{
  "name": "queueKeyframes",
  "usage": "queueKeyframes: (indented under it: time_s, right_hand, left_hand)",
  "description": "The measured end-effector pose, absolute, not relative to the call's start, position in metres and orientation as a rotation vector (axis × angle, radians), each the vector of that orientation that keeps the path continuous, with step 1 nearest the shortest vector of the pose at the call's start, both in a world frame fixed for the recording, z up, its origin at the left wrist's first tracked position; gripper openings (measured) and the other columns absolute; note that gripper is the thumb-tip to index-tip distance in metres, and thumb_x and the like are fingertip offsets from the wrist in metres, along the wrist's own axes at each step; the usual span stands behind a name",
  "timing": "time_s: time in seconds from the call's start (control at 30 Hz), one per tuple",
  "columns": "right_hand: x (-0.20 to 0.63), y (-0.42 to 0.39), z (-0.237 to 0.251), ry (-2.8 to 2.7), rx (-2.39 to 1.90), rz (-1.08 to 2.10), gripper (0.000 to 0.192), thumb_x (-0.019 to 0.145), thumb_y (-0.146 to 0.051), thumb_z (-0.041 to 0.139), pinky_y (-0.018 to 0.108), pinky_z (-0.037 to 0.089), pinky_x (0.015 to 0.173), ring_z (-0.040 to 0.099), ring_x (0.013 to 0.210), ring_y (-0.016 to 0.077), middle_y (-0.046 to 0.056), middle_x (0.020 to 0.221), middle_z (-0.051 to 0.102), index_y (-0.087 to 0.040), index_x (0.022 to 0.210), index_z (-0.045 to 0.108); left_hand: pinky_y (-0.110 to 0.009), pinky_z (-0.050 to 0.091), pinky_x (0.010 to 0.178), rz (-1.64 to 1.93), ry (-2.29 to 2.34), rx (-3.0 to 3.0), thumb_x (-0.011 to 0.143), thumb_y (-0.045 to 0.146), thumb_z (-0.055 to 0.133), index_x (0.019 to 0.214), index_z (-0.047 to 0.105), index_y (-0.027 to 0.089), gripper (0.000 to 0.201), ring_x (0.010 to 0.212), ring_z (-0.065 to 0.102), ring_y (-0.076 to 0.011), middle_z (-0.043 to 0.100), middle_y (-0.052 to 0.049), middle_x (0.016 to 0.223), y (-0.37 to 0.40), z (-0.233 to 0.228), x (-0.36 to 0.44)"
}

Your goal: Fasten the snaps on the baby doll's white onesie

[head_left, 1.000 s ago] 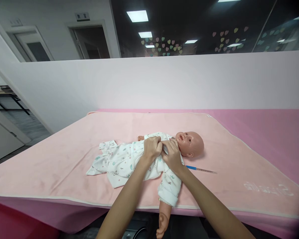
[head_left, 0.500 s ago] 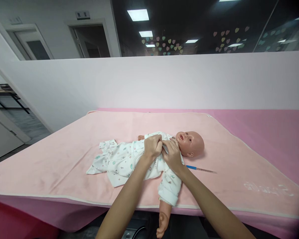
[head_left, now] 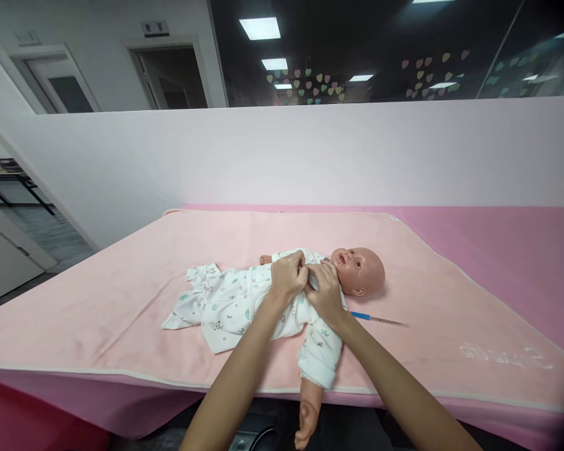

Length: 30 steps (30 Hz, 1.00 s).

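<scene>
A baby doll (head_left: 361, 270) lies on its back with its head to the right, dressed in a white printed baby outfit (head_left: 232, 300). On the doll's upper chest, my left hand (head_left: 287, 274) is closed, its fingers gripping the front of the outfit. Right beside it, my right hand (head_left: 325, 285) has bent fingers pinched on the cloth near the neckline. Both hands' fingertips meet, and the exact spot they grip is hidden beneath them. One doll arm hangs over the near edge, its sleeve cuff folded.
Below the doll's head lies a thin stick-like thing with a blue end (head_left: 361, 316), perhaps a thermometer. A pink blanket (head_left: 122, 282) covers the table up to a white wall (head_left: 338, 156) at the back. An open doorway (head_left: 9, 213) shows at left.
The fingers have shifted very slightly at the doll's chest. Doll, outfit and blue-ended stick stay where they were.
</scene>
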State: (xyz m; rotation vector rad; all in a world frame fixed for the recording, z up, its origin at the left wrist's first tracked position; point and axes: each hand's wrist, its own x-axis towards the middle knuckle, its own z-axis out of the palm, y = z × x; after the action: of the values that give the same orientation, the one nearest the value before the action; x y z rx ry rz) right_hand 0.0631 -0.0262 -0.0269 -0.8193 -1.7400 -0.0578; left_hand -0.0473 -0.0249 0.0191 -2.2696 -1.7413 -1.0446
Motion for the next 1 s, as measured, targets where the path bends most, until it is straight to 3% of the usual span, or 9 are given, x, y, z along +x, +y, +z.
queueKeyframes:
  time_s: [1.0]
  right_hand:
    - [0.0632,-0.0254,-0.0276,-1.733,-0.815,-0.064,0.010,0.080,-0.018,0.050,0.038,0.037,0.090,0.053,0.080,0.0169,0.002,0.081,0.061,-0.020,0.089,0.054]
  left_hand:
    - [-0.028,0.022,0.052,-0.873,-1.786,-2.266,0.070,0.023,0.039,0.058,0.049,0.019,0.016,0.060,0.051,-0.0172,0.059,-0.004,0.062,-0.0230,0.0180,-0.0479]
